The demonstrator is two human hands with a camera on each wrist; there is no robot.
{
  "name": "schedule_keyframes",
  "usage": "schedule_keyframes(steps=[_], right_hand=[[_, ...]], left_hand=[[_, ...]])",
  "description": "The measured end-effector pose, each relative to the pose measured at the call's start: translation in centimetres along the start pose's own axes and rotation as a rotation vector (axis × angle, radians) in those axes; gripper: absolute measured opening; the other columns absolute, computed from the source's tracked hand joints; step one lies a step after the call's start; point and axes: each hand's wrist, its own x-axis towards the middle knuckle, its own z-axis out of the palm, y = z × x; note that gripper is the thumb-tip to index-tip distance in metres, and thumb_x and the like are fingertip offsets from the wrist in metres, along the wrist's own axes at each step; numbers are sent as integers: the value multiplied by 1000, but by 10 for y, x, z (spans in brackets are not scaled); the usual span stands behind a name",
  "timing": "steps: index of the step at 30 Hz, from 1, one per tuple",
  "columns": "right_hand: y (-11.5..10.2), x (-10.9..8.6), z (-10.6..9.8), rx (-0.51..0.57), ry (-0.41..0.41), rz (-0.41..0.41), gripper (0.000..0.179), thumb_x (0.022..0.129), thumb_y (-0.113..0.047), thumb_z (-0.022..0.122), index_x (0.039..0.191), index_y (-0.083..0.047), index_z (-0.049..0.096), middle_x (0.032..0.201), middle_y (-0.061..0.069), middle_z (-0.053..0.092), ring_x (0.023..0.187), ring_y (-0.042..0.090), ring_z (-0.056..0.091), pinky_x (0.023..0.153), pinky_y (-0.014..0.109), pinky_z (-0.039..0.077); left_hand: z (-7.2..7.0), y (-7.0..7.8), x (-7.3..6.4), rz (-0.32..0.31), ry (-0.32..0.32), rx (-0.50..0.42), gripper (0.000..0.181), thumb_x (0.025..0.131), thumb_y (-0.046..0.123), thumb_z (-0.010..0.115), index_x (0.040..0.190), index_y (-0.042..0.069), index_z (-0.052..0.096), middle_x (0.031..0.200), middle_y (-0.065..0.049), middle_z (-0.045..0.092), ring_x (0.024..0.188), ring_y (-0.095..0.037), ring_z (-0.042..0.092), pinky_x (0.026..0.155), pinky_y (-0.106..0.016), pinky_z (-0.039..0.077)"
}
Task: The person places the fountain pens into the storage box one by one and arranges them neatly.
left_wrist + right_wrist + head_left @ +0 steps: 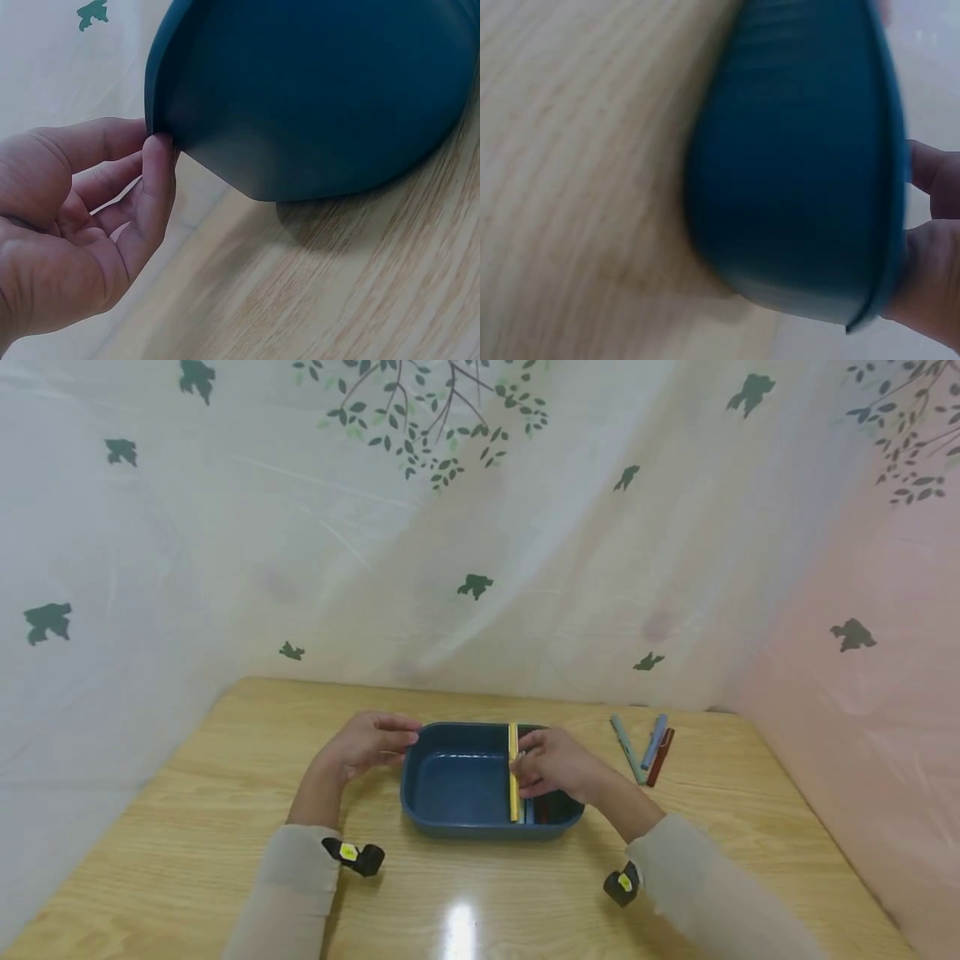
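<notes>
A dark blue rectangular container (461, 831) with rounded corners stands on the table. My left hand (371, 743) is at its back left corner; in the left wrist view the thumb and fingers (157, 161) pinch the rim. My right hand (558, 764) reaches over the right part of the container, its fingertips holding a long yellow pen (513, 777) that lies front to back. Beneath and beside that hand, a light blue pen (529, 812) and something dark red (543, 810) show partly inside the container. The container wall (795, 165) hides most of the right hand in the right wrist view.
On the table right of the container lie a green pen (627, 748), a blue pen (655, 742) and a dark red pen (662, 757). A pale curtain (337, 610) with leaf and bird prints hangs behind the wooden table (450, 893).
</notes>
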Motion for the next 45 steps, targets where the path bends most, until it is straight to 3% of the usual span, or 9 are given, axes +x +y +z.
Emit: schedule_keyframes(steps=[7, 16, 34, 45], right_hand=[[10, 8, 10, -41, -10, 22, 40, 92, 7, 67, 128, 13, 51, 90, 17, 71, 69, 20, 68, 71, 37, 63], [10, 9, 16, -57, 45, 37, 77, 89, 9, 71, 153, 7, 28, 91, 20, 71, 71, 24, 69, 68, 37, 62], [9, 13, 19, -115, 63, 26, 76, 88, 5, 72, 154, 2, 33, 80, 17, 68, 66, 22, 68, 65, 37, 62], [0, 21, 43, -86, -18, -8, 74, 92, 2, 69, 155, 1, 30, 89, 18, 70, 71, 23, 68, 68, 38, 62]], left_hand=[[-2, -2, 2, -2, 3, -13, 32, 98, 5, 68, 129, -4, 66, 118, -12, 70, 98, -20, 67, 86, -33, 59], [-1, -1, 2, -5, -9, -13, 34, 98, 4, 67, 130, -6, 64, 116, -13, 69, 95, -19, 66, 90, -37, 58], [0, 0, 2, -22, 0, -27, 32, 99, 3, 67, 129, -4, 65, 112, -9, 71, 93, -20, 66, 85, -33, 59], [1, 0, 0, -22, 7, -24, 31, 99, 5, 67, 129, -3, 66, 113, -9, 70, 93, -20, 66, 85, -34, 59]])
